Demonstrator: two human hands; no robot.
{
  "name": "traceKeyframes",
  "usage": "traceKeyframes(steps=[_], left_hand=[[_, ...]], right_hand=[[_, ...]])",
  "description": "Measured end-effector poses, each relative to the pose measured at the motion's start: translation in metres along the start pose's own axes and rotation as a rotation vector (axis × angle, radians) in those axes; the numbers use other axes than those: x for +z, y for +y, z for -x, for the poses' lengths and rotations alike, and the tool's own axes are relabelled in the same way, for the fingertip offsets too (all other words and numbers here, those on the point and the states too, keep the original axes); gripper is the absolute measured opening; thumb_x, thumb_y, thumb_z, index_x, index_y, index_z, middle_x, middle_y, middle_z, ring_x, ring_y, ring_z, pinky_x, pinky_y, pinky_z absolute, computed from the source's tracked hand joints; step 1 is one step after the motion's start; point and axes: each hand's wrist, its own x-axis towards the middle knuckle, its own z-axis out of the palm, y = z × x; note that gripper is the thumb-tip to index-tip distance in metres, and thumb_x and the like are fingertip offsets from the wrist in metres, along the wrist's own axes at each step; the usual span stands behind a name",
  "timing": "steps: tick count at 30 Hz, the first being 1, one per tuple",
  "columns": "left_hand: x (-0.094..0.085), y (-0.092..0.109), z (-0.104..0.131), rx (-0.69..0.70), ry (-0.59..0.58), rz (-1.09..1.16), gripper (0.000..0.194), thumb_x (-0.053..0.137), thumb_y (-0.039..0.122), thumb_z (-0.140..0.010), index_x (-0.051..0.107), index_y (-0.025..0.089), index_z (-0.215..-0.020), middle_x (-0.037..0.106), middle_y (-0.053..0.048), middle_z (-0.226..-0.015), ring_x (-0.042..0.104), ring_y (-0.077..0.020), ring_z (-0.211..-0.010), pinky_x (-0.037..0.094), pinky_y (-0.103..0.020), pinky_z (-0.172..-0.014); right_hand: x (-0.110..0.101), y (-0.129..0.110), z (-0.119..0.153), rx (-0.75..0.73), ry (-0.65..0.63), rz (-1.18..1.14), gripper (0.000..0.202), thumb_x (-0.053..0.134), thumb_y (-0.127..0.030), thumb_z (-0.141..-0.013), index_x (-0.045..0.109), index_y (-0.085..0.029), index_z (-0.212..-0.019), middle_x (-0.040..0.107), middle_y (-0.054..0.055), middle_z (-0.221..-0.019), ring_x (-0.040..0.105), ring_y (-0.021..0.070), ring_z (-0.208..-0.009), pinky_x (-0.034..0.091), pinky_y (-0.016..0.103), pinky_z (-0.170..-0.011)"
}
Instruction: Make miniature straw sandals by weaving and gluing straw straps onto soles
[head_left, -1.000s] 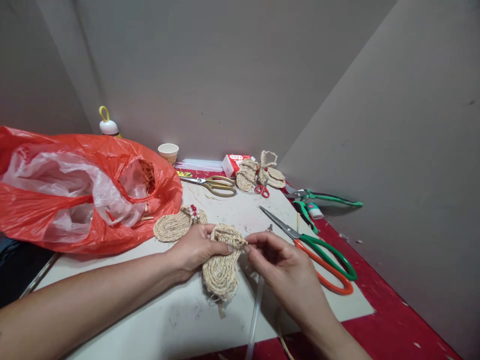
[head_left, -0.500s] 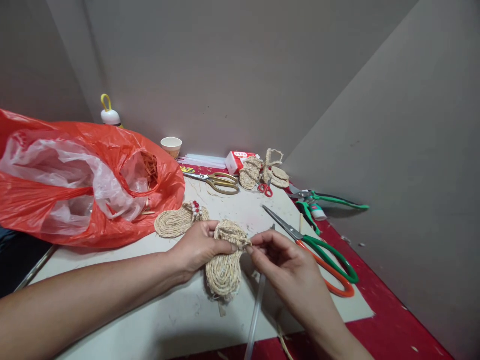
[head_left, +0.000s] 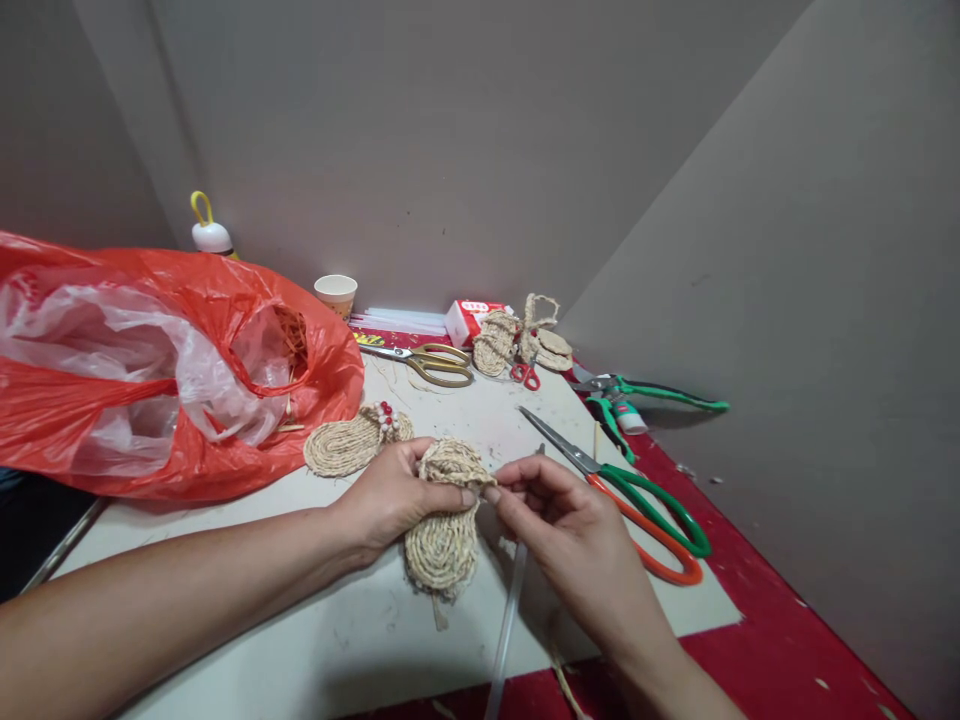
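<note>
A small woven straw slipper [head_left: 442, 550] is held upright over the white board [head_left: 300, 610]. My left hand [head_left: 390, 500] is closed around its left side, the thumb pressed across its middle. At its right edge my right hand [head_left: 555, 520] pinches the end of a straw cord [head_left: 486, 482] between thumb and fingertips. A clear glue stick [head_left: 508, 620] lies under the right hand, partly hidden by it. Left of the held slipper rests another straw slipper [head_left: 345, 447] with red and white beads on it.
Orange-and-green scissors [head_left: 645, 510] lie close by on the right, with green pruning shears [head_left: 660, 393] behind. A red plastic bag [head_left: 322, 400] fills the left. Gold-handled scissors [head_left: 442, 365], a paper cup [head_left: 335, 292], and more straw pieces [head_left: 495, 345] stand at the back.
The whole view has shifted slightly, so things sit a little further left. Both hands keep their hold on the slipper and cord, with barely any other motion.
</note>
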Motion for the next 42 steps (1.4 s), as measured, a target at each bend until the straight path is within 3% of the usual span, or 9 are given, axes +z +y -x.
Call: traceKeyframes(steps=[9, 21, 30, 42], left_hand=[[0.0, 0.002, 0.001, -0.005, -0.016, 0.01, 0.023, 0.073, 0.007, -0.058, 0.066, 0.013, -0.079, 0.067, 0.0, -0.076, 0.058, -0.0099, -0.068, 0.043, -0.023, -0.069], [-0.001, -0.001, -0.001, 0.004, 0.059, -0.036, 0.02, 0.071, 0.007, -0.059, 0.066, 0.013, -0.077, 0.066, 0.001, -0.072, 0.057, -0.0095, -0.065, 0.042, -0.023, -0.066], [0.003, 0.003, 0.002, 0.011, 0.025, -0.001, 0.022, 0.077, 0.01, -0.059, 0.067, 0.013, -0.079, 0.069, 0.0, -0.073, 0.059, -0.0101, -0.068, 0.045, -0.024, -0.071], [0.004, 0.004, 0.001, 0.062, 0.101, -0.041, 0.021, 0.07, 0.004, -0.056, 0.063, 0.013, -0.074, 0.065, 0.003, -0.067, 0.056, -0.0083, -0.061, 0.042, -0.02, -0.061]], right_hand=[[-0.001, -0.001, -0.001, 0.074, -0.018, -0.133, 0.032, 0.077, -0.043, -0.064, 0.059, -0.018, -0.071, 0.05, -0.005, -0.051, 0.043, 0.0091, -0.046, 0.035, 0.021, -0.044], [0.003, 0.003, 0.0, 0.062, -0.018, -0.081, 0.025, 0.072, -0.038, -0.069, 0.057, -0.018, -0.071, 0.05, -0.007, -0.055, 0.041, 0.0082, -0.048, 0.032, 0.021, -0.047], [0.005, 0.007, -0.001, 0.04, 0.017, -0.12, 0.021, 0.072, -0.036, -0.07, 0.06, -0.019, -0.073, 0.053, -0.006, -0.059, 0.041, 0.0086, -0.051, 0.033, 0.022, -0.048], [0.006, 0.012, -0.002, 0.133, -0.08, -0.231, 0.027, 0.077, -0.036, -0.068, 0.059, -0.017, -0.074, 0.049, -0.008, -0.051, 0.038, 0.0061, -0.044, 0.03, 0.019, -0.042]])
